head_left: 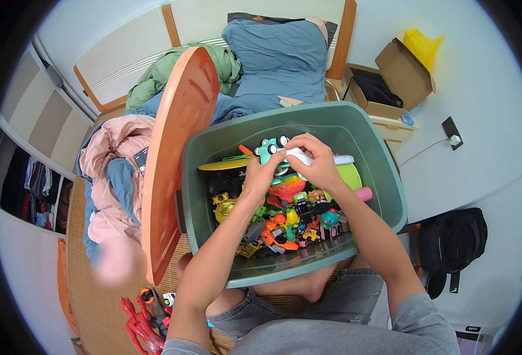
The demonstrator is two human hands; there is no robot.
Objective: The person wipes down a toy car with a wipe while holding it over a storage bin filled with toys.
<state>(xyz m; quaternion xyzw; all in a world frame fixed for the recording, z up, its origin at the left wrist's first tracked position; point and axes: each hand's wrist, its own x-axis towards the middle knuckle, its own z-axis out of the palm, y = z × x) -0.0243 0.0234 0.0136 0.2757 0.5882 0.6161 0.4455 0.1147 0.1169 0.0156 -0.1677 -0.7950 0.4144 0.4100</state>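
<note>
Above the toy-filled green bin (296,118), my left hand (261,173) grips a small teal toy car (267,150) with white wheels, its underside turned partly toward me. Close beside it, my right hand (319,161) is closed on a white wipe (299,155), with fingertips near the car's wheels. Part of the wipe is hidden under the fingers. Below both hands lie a rainbow-coloured toy (288,187), a yellow ball (225,209), an orange toy (275,235) and several small toy vehicles.
An orange lid (181,160) stands upright along the bin's left side. Red toy figures (142,325) lie on the woven mat at lower left. Pink bedding (116,183) and a blue pillow (278,56) are on the bed. An open cardboard box (385,83) sits at right.
</note>
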